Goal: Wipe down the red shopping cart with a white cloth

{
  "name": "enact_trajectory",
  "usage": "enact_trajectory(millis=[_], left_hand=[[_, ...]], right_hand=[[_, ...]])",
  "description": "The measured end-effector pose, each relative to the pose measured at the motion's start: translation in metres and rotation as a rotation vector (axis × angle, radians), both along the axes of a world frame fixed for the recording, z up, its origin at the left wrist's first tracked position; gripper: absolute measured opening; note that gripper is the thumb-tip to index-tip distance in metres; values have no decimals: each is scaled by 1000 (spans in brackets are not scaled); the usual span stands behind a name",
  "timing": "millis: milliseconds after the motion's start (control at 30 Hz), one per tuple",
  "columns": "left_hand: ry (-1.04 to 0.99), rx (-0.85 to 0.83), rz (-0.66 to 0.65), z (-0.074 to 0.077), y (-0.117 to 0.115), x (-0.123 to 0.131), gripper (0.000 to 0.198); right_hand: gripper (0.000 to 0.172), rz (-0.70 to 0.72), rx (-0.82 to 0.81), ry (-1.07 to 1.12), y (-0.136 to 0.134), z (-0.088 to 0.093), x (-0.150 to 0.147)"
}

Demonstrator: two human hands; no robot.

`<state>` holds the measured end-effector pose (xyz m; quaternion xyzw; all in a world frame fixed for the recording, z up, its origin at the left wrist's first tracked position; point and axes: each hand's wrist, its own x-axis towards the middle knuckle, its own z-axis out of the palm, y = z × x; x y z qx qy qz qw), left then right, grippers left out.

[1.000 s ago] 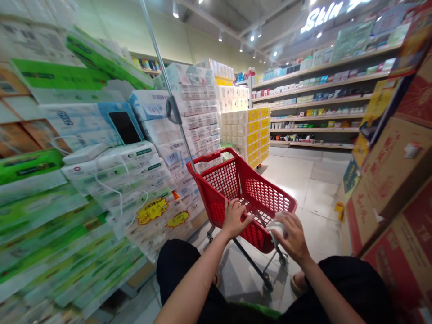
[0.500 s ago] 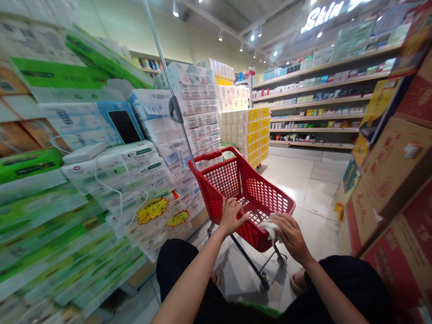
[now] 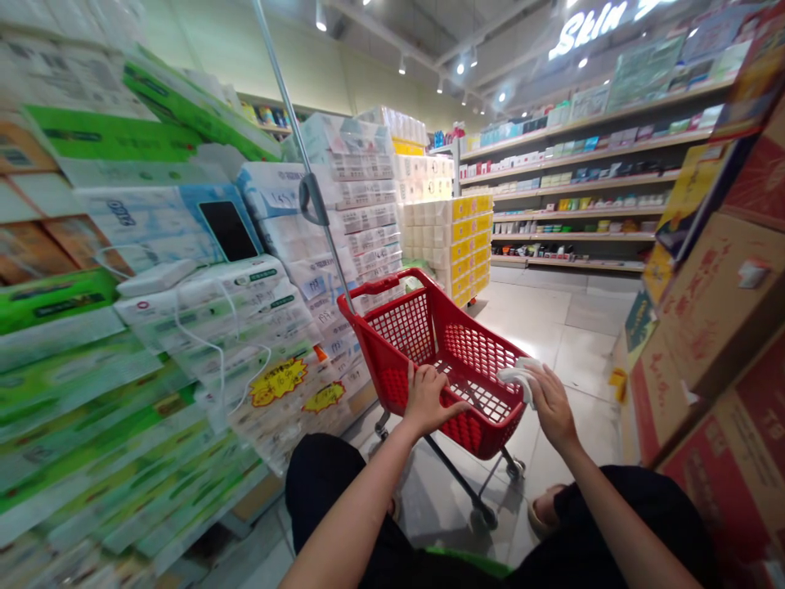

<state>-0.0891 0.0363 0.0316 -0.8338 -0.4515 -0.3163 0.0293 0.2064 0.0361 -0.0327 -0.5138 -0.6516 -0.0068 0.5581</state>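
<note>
Over the pale shop floor (image 3: pixel 582 352), the white cloth (image 3: pixel 520 378), gripped by the right hand (image 3: pixel 553 411), was swept rightward along the red cart (image 3: pixel 475 433), clasped at its edge by the left hand (image 3: pixel 425 402).

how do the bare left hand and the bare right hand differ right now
The bare left hand rests on the near rim of the red plastic shopping cart, while the bare right hand is by the cart's right-hand corner in the picture. No cloth shows in the left hand; the right hand holds a soft white cloth or tissue. Both are at the cart, backs of the hands showing.
</note>
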Motion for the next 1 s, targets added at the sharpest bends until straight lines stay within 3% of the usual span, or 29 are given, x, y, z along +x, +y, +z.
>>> enact_trajectory(millis=[200,333,567,833,1000], left_hand=[[-4,24,53,-5,0,15,54],[-6,32,50,-6,-1,18,52],[-8,21,23,-4,-6,17,51],[-36,12,31,-5,-16,16,53],[-40,11,43,-4,-19,20,47]], right_hand=[[34,-48,88,74,-61,-7,-73],[34,-16,116,11,-78,-10,-88],[33,203,106,-111,-49,-10,-32],[39,165,-29,87,9,-2,29],[46,130,-180,186,32,12,39]])
